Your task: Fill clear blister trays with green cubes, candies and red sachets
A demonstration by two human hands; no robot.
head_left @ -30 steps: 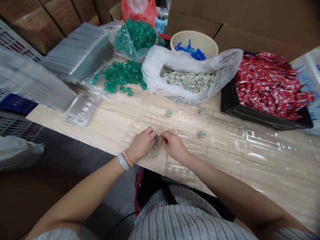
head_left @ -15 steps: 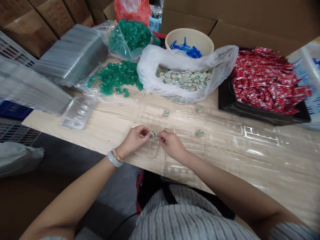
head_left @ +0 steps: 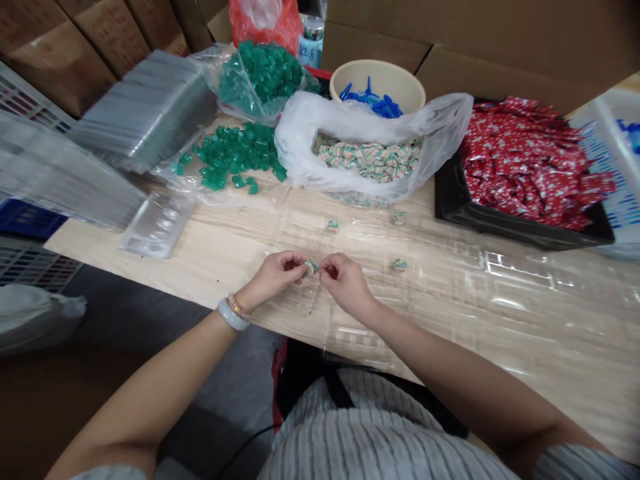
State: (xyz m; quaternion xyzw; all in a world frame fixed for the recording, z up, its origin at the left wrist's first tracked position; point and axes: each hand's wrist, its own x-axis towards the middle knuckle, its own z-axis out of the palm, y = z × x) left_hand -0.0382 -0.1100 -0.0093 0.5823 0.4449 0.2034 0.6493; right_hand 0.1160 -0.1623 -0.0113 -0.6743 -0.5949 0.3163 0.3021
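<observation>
Between my two hands is a small green-and-pink striped piece (head_left: 311,268). My left hand (head_left: 278,275) pinches it from the left. My right hand (head_left: 345,283) has thumb and forefinger pressed together at its right side, seemingly on its edge. Clear plastic trays (head_left: 445,263) lie under and to the right of my hands. Similar striped pieces sit in them: one (head_left: 333,227) above my hands, one (head_left: 399,218) farther back and one (head_left: 400,265) to the right. Many more (head_left: 373,159) fill an open white plastic bag (head_left: 303,143) behind.
Green plastic pieces (head_left: 235,155) lie in a heap at the back left, beside stacked clear trays (head_left: 143,110). A cream bowl (head_left: 417,90) holds blue pieces. At the right, a black bin (head_left: 505,230) is full of red patterned packets (head_left: 530,163).
The striped piece has shifted slightly to the right and turned between my fingers. Both hands remain close together over the same spot.
</observation>
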